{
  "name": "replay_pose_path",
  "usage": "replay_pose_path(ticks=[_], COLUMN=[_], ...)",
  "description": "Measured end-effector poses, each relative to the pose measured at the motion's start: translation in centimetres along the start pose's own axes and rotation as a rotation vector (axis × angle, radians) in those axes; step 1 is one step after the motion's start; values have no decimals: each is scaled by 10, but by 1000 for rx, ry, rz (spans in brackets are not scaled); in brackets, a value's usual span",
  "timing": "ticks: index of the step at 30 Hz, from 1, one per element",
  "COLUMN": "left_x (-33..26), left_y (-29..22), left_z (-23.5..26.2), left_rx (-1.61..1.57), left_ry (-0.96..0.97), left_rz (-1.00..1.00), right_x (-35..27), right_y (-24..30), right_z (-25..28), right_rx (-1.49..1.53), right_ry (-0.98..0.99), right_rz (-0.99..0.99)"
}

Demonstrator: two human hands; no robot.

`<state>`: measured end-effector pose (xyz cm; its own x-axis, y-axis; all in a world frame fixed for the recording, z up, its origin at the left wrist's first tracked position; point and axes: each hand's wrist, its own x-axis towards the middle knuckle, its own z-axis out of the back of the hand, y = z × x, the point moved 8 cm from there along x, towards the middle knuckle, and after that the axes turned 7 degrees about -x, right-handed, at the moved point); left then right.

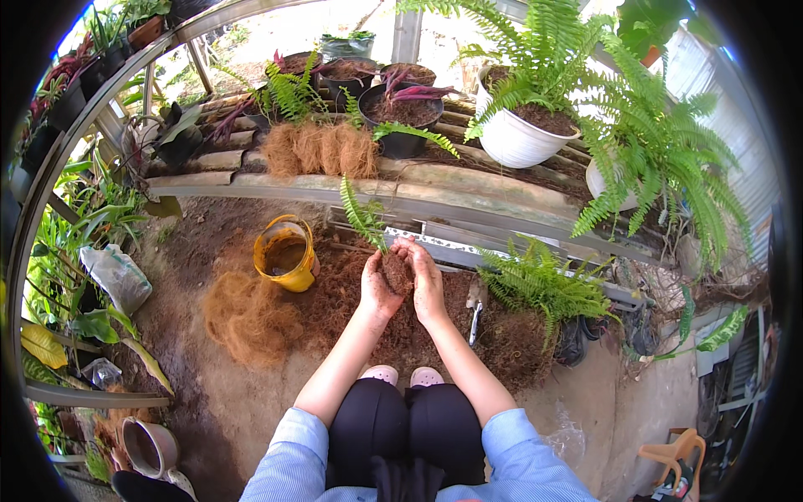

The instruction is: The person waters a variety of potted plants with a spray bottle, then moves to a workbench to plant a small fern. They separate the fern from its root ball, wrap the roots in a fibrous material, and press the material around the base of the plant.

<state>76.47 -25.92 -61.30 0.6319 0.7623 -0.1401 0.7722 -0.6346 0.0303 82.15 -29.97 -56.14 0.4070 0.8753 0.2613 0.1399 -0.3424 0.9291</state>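
A small fern (361, 216) rises from a dark brown ball of soil (396, 274) cupped between my palms. My left hand (377, 288) wraps the ball's left side, next to the stem. From the right, my right hand (427, 283) curves around the ball, its fingertips meeting near the top. Soil smears both hands. Under them lies a heap of loose brown soil (339, 309). A trowel (475, 311) lies right of my right hand, beside a larger fern (548, 283). To the left stand a yellow bucket (285, 253) and a mat of brown coir fibre (249, 320).
Black pots of soil (401, 111), rolled coir bundles (322, 151) and a white potted fern (514, 134) line the slatted bench ahead. A clear plastic bag (118, 278) and an overturned pot (150, 446) lie left. An orange-brown plastic object (672, 454) sits at the lower right.
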Motion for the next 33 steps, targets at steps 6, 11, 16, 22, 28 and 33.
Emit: replay_pose_path(ticks=[6, 11, 16, 22, 28, 33], left_x=[-15, -2, -5, 11, 13, 18], left_y=[2, -10, -20, -44, -41, -35], left_z=[-13, 15, 40, 121, 188, 208], left_rx=[255, 142, 172, 286, 314, 352], left_ry=[-57, 99, -283, -427, -463, -497], left_rz=[-15, 25, 152, 226, 217, 270], right_x=[-15, -14, 12, -30, -91, -111], right_y=[31, 17, 5, -136, -238, -301], right_z=[-32, -43, 35, 211, 202, 187], right_rx=[-885, -867, -368, -416, -1169, -1388], right_ry=[118, 167, -26, -384, 7, 234], right_rz=[451, 356, 46, -194, -427, -618])
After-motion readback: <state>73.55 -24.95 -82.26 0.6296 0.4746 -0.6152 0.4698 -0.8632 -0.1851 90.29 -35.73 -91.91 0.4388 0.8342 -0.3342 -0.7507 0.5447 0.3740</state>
